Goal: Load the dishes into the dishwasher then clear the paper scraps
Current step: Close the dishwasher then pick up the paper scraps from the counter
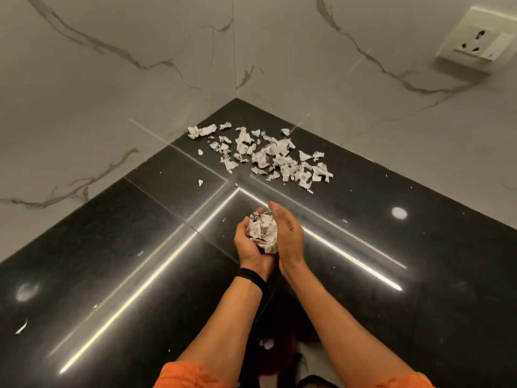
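A bunch of crumpled white paper scraps [263, 231] lies between my two hands above the black countertop [363, 275]. My left hand [249, 247], palm up with curled fingers, cups the bunch from below. My right hand [288, 236] stands on edge against the bunch's right side, fingers curved around it. Several more torn paper scraps [268, 155] lie scattered on the counter toward the far corner, well beyond both hands. A few tiny scraps [200, 182] lie apart to the left.
White marble walls [112, 93] meet at the corner behind the scraps. A wall socket [478, 40] sits on the right wall. The glossy counter shows light reflections and small white specks. A black band is on my left wrist.
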Tool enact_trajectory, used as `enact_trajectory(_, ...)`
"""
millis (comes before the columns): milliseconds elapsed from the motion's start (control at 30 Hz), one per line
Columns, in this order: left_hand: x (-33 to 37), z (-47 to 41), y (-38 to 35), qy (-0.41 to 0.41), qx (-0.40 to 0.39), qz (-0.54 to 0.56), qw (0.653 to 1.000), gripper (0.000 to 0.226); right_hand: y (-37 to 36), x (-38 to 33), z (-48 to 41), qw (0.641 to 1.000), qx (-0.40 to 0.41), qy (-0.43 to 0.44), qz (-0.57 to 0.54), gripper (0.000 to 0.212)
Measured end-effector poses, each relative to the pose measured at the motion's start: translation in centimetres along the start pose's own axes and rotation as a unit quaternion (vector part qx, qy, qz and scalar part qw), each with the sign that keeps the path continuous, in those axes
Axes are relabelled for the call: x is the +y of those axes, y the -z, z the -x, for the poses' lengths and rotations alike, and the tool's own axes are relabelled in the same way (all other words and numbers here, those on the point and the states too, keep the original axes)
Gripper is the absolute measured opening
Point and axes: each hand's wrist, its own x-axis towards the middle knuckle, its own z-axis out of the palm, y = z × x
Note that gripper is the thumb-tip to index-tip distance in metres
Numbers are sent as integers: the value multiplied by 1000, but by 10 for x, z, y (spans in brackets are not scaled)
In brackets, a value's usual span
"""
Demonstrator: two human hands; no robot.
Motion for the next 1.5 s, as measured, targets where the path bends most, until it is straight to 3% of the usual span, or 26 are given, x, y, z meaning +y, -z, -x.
enact_trajectory(500, -101, 156, 82, -96, 62, -33, 993, 38, 116, 32, 160, 995, -79, 18, 66, 29)
enact_trajectory(800, -173, 234, 180, -71, 173, -49, 981, 33, 205, 97, 255, 992, -41, -78, 87, 27)
enact_trajectory(1000, -188, 217, 232, -29, 238, -37, 970, 37, 226, 154, 250, 982, 13, -163, 95, 26)
enact_trajectory(1300, -211, 81, 352, 23, 336, -59, 940, 49, 249, 312, 158, 950, 135, -247, 132, 10)
enact_trajectory(1500, -212, 40, 412, 22, 265, -52, 963, 44, 253, 366, 141, 937, 159, -309, 18, 25)
